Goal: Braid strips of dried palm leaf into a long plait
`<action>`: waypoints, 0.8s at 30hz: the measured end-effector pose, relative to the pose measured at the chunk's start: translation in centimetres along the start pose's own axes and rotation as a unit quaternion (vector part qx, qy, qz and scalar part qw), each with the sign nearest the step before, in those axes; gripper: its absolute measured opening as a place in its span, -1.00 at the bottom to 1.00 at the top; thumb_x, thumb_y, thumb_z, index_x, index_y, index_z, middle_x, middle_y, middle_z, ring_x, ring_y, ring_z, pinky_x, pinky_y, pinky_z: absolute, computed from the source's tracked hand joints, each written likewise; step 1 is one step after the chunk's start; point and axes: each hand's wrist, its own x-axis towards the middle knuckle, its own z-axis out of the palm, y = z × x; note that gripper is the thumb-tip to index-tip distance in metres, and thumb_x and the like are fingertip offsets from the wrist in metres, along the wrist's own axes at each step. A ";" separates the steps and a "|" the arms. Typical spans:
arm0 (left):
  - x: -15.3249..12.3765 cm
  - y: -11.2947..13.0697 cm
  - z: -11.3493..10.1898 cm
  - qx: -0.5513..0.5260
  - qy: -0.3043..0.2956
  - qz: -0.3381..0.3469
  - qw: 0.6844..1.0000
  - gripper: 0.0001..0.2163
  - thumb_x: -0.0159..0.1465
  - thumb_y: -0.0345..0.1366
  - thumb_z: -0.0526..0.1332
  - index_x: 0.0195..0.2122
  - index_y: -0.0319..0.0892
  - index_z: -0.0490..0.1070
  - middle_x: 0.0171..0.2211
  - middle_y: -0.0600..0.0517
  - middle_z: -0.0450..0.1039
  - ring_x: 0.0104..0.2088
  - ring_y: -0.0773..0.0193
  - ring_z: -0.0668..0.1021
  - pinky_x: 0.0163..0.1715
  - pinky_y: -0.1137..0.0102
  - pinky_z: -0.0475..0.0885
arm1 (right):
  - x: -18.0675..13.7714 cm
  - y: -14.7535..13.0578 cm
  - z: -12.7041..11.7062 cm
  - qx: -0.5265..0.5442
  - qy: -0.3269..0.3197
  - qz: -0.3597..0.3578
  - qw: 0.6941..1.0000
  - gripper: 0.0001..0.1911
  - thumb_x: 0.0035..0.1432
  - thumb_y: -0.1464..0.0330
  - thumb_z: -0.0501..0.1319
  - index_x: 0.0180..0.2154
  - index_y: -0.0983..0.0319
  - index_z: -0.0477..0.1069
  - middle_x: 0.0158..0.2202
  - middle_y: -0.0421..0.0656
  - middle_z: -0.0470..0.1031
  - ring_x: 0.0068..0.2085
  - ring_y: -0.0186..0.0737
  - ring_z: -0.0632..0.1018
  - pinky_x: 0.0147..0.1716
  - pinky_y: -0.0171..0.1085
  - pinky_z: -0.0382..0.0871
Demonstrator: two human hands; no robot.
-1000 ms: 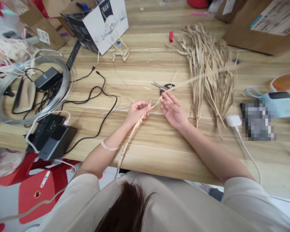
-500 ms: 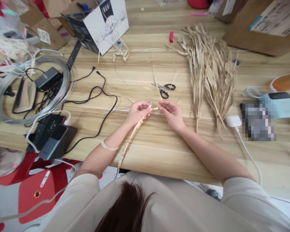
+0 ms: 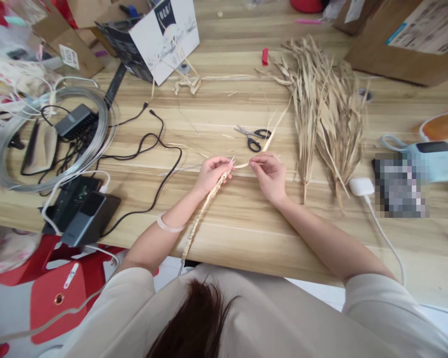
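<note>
My left hand is closed round the upper end of a thin braided straw cord, which slants down past the table's front edge. Wire-like tips poke out above my thumb. A pale flat straw strip runs from the cord's end to my right hand, pinched between thumb and finger. Its loose end rises beyond that hand towards the dried leaves. Just past my hands lie black-handled scissors, blades apart. Two bundles of dried leaves lie to the right.
At left are a coil of clear tubing or wire, black cables and a dark power bank. A white printed box stands behind. On the right are a cardboard box, a white charger and a light blue device.
My right hand has shifted slightly right, drawing out more of the straw strip between my hands. The strip's loose end now leans right past the scissors. My left hand stays put.
</note>
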 end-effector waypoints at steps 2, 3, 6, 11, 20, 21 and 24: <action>0.0 0.1 0.0 -0.006 0.012 -0.008 1.000 -0.79 -0.07 -0.29 0.31 -0.42 -0.27 0.41 -0.57 0.07 0.47 -0.65 0.44 0.45 -0.74 0.57 0.25 | 0.0 0.1 0.0 -0.003 0.008 -0.001 1.000 -0.85 0.09 0.25 0.25 -0.35 0.19 0.48 -0.26 -0.11 0.35 -0.18 -0.23 0.47 -0.27 -0.22 0.50; 0.0 0.1 0.0 -0.008 0.016 -0.011 1.000 -0.80 -0.07 -0.30 0.29 -0.42 -0.27 0.41 -0.57 0.06 0.47 -0.65 0.43 0.46 -0.74 0.57 0.25 | 0.0 0.2 0.0 -0.002 0.004 0.001 1.000 -0.85 0.10 0.25 0.24 -0.33 0.19 0.48 -0.25 -0.11 0.34 -0.19 -0.24 0.46 -0.26 -0.22 0.51; 0.0 0.1 0.0 -0.007 0.021 -0.009 1.000 -0.82 -0.07 -0.32 0.27 -0.43 -0.27 0.41 -0.57 0.06 0.47 -0.65 0.43 0.46 -0.73 0.56 0.27 | -0.2 0.4 0.1 -0.007 -0.028 0.011 1.000 -0.79 0.11 0.25 0.22 -0.22 0.19 0.48 -0.19 -0.10 0.29 -0.20 -0.26 0.46 -0.23 -0.21 0.52; 0.0 0.0 -0.1 0.012 0.013 0.016 1.000 -0.81 -0.07 -0.35 0.30 -0.41 -0.28 0.42 -0.57 0.08 0.46 -0.64 0.45 0.45 -0.70 0.56 0.30 | -0.4 0.7 0.1 -0.014 -0.060 0.010 0.998 -0.81 0.12 0.30 0.21 -0.22 0.21 0.47 -0.13 -0.06 0.28 -0.15 -0.23 0.46 -0.21 -0.20 0.52; 0.0 -0.2 0.2 0.044 0.021 0.022 0.999 -0.81 -0.10 -0.44 0.30 -0.40 -0.28 0.40 -0.58 0.13 0.42 -0.64 0.50 0.42 -0.68 0.59 0.29 | -0.2 0.4 0.1 -0.009 -0.056 0.011 0.998 -0.93 0.09 0.35 0.23 -0.36 0.21 0.46 -0.28 -0.12 0.45 -0.24 -0.26 0.50 -0.29 -0.26 0.46; 0.0 -0.2 0.2 0.048 0.023 0.023 0.998 -0.81 -0.09 -0.44 0.30 -0.41 -0.28 0.40 -0.57 0.13 0.42 -0.64 0.50 0.42 -0.69 0.59 0.30 | -0.3 0.4 0.1 0.000 -0.060 0.010 0.998 -0.93 0.08 0.35 0.24 -0.35 0.20 0.47 -0.27 -0.12 0.47 -0.24 -0.26 0.51 -0.29 -0.25 0.46; -0.2 -0.1 0.3 0.062 0.026 0.023 0.997 -0.82 -0.06 -0.43 0.29 -0.39 -0.28 0.40 -0.51 0.09 0.44 -0.61 0.48 0.46 -0.71 0.59 0.30 | -0.3 0.4 0.1 0.028 -0.075 0.019 0.997 -0.90 0.05 0.34 0.26 -0.33 0.20 0.50 -0.24 -0.11 0.49 -0.25 -0.25 0.53 -0.30 -0.24 0.47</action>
